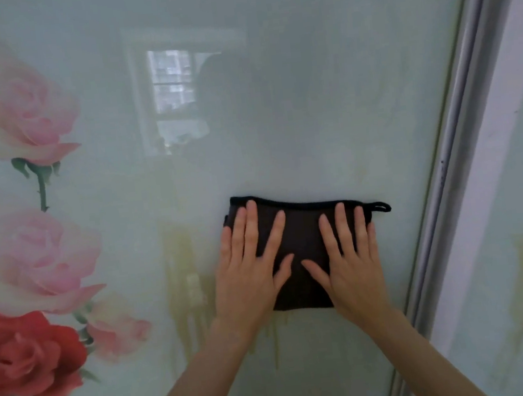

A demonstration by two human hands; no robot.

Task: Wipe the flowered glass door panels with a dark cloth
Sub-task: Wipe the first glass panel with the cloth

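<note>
A home, rose-printed sliding glass door [279, 131] in a metal frame [453, 158] — window [171, 78] reflected in it

no text, label, brand or number can be read. the glass door panel [304, 64] carries only printed roses [18, 104], and the dark cloth [302, 232] shows plain fabric with no legible tag.

Soft dim daylight, window glare on glass panel [304, 64], blurry edges.
</note>
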